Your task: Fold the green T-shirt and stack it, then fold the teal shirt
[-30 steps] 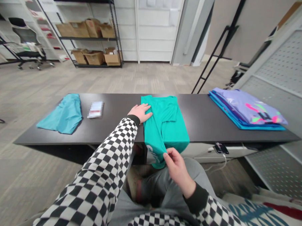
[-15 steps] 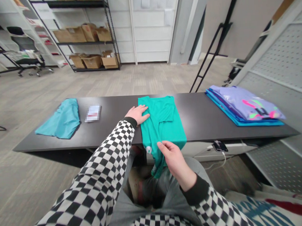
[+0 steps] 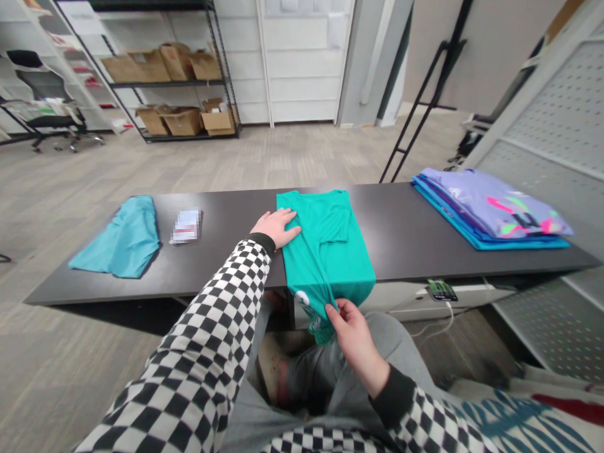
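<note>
The person's left hand lies palm down on the green shirt, near its left edge and toward its far end. Its fingers are stretched out flat, loosely side by side with small gaps, pressing on the cloth rather than gripping it.

The right hand is at the near end, just off the front edge of the dark desk. Its thumb and forefinger are closed together on a fold of the shirt, with hardly any space between them; the other fingers curl in behind, and whether they touch cloth cannot be told.

The shirt lies on the middle of the desk, its near part drooping over the front edge above the person's grey trousers. A sleeve is folded inward across the body of the shirt, and a white print shows on the hanging part, left of the right hand.

Well apart from both hands, a light blue cloth lies at the desk's left end, with a blurred white packet near it. A stack of folded garments, lilac on top, sits at the right end.
</note>
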Motion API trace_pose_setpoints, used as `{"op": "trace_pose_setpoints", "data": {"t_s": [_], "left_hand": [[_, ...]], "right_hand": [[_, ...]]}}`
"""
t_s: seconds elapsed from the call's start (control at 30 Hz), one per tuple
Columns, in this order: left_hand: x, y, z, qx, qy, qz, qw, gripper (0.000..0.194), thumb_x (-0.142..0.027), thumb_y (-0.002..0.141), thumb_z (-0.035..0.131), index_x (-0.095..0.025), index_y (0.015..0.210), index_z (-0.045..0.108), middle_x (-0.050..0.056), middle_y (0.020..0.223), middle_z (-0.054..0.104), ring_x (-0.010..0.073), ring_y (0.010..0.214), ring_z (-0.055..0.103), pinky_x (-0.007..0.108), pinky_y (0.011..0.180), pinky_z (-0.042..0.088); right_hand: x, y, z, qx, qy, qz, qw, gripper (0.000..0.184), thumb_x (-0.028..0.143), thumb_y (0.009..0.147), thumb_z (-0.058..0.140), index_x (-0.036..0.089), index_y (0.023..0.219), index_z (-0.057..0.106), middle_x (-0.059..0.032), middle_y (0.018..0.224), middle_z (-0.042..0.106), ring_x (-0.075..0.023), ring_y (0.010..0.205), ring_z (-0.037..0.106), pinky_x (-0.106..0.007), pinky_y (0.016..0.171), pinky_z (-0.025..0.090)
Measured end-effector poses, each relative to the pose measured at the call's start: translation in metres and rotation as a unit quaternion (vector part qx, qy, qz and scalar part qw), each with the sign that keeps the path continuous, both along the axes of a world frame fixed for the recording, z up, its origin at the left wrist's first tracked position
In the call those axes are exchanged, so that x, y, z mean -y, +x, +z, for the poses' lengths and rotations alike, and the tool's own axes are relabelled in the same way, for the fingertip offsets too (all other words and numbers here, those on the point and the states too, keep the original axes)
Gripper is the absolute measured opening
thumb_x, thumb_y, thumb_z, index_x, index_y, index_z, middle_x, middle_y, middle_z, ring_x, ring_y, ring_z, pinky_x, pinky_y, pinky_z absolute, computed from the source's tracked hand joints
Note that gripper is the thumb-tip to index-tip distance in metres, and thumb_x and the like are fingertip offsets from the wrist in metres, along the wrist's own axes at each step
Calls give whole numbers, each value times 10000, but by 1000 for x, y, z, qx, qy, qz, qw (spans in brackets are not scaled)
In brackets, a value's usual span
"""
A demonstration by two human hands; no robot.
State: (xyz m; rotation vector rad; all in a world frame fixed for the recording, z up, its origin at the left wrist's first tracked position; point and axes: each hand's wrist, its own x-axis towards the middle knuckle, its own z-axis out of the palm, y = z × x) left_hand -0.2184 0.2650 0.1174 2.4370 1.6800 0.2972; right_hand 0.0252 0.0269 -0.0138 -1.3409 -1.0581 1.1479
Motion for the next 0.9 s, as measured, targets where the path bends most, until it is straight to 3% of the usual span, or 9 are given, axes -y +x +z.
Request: {"op": "trace_pose_setpoints", "data": {"t_s": [0.1, 0.2, 0.27, 0.4, 0.5, 0.63, 0.73, 0.8, 0.9], "left_hand": [[0, 0, -1, -2, 2, 0, 1000, 788, -684, 1109, 459, -261, 1773, 484, 62, 1867, 392, 289, 1747, 345, 576, 1448, 197], [1, 0, 0, -5, 2, 0, 1000, 788, -684, 1114, 450, -252, 1771, 487, 68, 1869, 387, 295, 1748, 342, 584, 1446, 200], [1, 1, 1, -6, 2, 2, 1000, 781, -689, 1114, 453, -267, 1770, 489, 65, 1868, 392, 297, 1746, 346, 579, 1447, 200], [3, 1, 3, -8, -3, 4, 1000, 772, -691, 1113, 454, -288, 1771, 489, 57, 1869, 393, 299, 1745, 347, 567, 1448, 199], [4, 1, 4, -8, -5, 3, 1000, 784, -689, 1113, 449, -270, 1776, 479, 61, 1872, 385, 290, 1750, 336, 571, 1450, 193], [3, 1, 4, -5, -5, 4, 1000, 788, -683, 1112, 454, -260, 1777, 475, 71, 1869, 390, 287, 1751, 334, 577, 1450, 191], [3, 0, 5, 8, -3, 6, 1000, 767, -666, 1109, 477, -279, 1770, 484, 66, 1866, 398, 292, 1751, 335, 580, 1447, 205], [6, -1, 8, 24, 8, 6, 1000, 734, -618, 1111, 493, -269, 1757, 504, 66, 1857, 417, 293, 1749, 341, 579, 1446, 217], [23, 2, 12, 52, 57, -7, 997, 651, -489, 1122, 483, -233, 1715, 560, 78, 1807, 504, 264, 1721, 400, 541, 1454, 216]], "right_hand": [[4, 13, -21, 105, 10, 16, 994, 279, 529, 935, 669, 257, 991, 650, -21, 871, 708, -242, 811, 657, -357, 774, 531], [2, 24, -35, 231, -16, 90, 969, 96, 348, 877, 626, 258, 907, 641, -21, 823, 718, -246, 807, 678, -342, 764, 520], [-3, 31, -42, 321, -50, 159, 932, 65, 252, 864, 629, 242, 907, 677, -47, 851, 765, -253, 840, 707, -334, 784, 522], [-14, 41, -51, 533, -101, 220, 811, 271, 132, 945, 618, 201, 1146, 786, -151, 1194, 850, -299, 1149, 766, -377, 1007, 506], [-18, 42, -57, 580, -113, 238, 770, 315, 106, 1009, 576, 180, 1207, 809, -200, 1243, 843, -331, 1263, 752, -442, 1131, 439], [-16, 36, -60, 589, -110, 259, 758, 271, 173, 1044, 606, 142, 1215, 814, -238, 1254, 834, -371, 1298, 741, -508, 1193, 393], [-14, 36, -52, 585, -102, 266, 759, 265, 308, 1076, 640, 145, 1210, 800, -226, 1247, 841, -371, 1251, 761, -513, 1185, 416], [-12, 40, -41, 553, -77, 265, 786, 282, 387, 1097, 634, 165, 1175, 790, -201, 1188, 853, -354, 1187, 781, -475, 1121, 465], [-11, 46, -21, 427, -8, 243, 871, 316, 471, 1123, 595, 208, 1127, 770, -148, 1127, 850, -315, 1066, 790, -399, 957, 521]]}}
